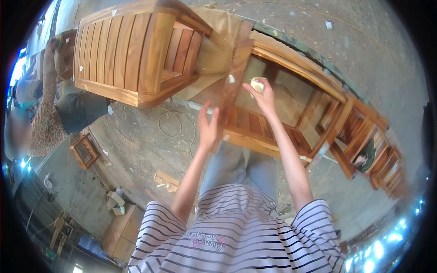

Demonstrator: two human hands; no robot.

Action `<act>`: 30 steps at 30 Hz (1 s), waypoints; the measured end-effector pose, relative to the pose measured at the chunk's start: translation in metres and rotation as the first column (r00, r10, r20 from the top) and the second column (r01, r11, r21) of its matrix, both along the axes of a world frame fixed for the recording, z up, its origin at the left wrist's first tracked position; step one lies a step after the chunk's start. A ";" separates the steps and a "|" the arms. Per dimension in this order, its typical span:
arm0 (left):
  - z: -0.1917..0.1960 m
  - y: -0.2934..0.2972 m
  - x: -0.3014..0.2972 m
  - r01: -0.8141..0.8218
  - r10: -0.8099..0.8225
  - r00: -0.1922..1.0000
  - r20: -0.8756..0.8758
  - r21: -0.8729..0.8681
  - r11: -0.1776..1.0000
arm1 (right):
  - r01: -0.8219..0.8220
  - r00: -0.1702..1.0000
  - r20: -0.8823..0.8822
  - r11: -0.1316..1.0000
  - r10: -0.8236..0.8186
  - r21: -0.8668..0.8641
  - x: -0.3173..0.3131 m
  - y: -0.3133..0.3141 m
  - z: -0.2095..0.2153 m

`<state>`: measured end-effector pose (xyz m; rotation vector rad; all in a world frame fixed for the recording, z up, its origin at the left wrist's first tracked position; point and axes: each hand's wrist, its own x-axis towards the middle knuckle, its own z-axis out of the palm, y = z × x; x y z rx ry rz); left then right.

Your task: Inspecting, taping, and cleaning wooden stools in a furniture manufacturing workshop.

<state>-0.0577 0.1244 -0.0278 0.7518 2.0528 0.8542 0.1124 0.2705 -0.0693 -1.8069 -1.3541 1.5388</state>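
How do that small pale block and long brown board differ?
The pale block is small and compact; the brown board is long. The pale block is cream, the brown board reddish-brown. The pale block is in the right grip; the brown board is near the left grip, contact unclear.

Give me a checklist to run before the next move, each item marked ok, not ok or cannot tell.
1. Block gripped by the right hand: ok.
2. Left hand touching the board: cannot tell; fingers are at its edge, blurred.
3. Slatted cabinet apart from both hands: ok.
4. Co-worker clear of both hands: ok, far left.
5. Cord off the floor: not ok, it lies there looped.
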 end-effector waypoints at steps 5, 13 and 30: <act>-0.010 -0.004 -0.004 -0.060 0.110 0.923 0.368 -0.143 0.988 | 0.097 0.896 -0.393 0.955 -0.207 -0.282 -0.058 0.003 -0.030; -0.002 0.022 0.004 -0.174 0.344 0.810 0.476 -0.364 0.915 | 0.364 0.798 -0.341 0.849 -0.496 -0.383 -0.059 -0.007 -0.004; 0.259 0.011 0.173 0.653 -0.752 0.603 0.267 0.377 0.657 | 0.170 0.000 -0.959 0.945 -0.282 -0.278 0.196 -0.019 0.196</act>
